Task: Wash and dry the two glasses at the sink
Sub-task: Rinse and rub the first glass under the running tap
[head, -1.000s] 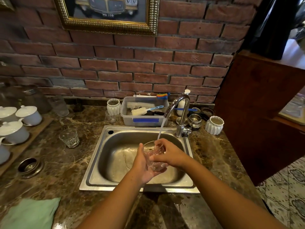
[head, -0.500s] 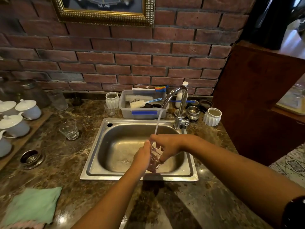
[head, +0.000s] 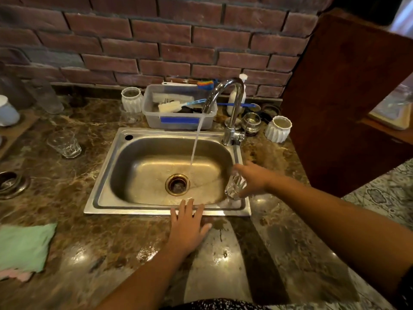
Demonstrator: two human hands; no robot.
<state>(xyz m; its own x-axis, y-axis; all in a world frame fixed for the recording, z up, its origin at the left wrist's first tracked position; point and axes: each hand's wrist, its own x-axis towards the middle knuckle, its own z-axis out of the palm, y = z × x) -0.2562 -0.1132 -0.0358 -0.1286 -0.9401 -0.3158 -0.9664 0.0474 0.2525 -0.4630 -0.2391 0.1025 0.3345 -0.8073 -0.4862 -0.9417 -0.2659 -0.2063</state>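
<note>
My right hand point(head: 253, 181) grips a clear glass point(head: 234, 186) at the right rim of the steel sink point(head: 105, 175), mouth tilted down toward the basin. My left hand point(head: 187, 224) rests flat and open on the counter at the sink's front edge, holding nothing. A second clear glass point(head: 64, 143) stands upright on the counter left of the sink. Water runs from the chrome tap point(head: 230, 108) into the basin near the drain point(head: 177, 184).
A green cloth point(head: 22, 247) lies at the counter's left front. Behind the sink sit a plastic tub of brushes point(head: 178, 108), two white ribbed cups point(head: 131, 100) point(head: 278, 128) and a soap bottle point(head: 234, 97). A brown wooden panel point(head: 346, 97) stands to the right.
Both hands were holding the glass under the stream. My right hand has carried it to the sink's right rim, and my left hand has let go and dropped to the front edge.
</note>
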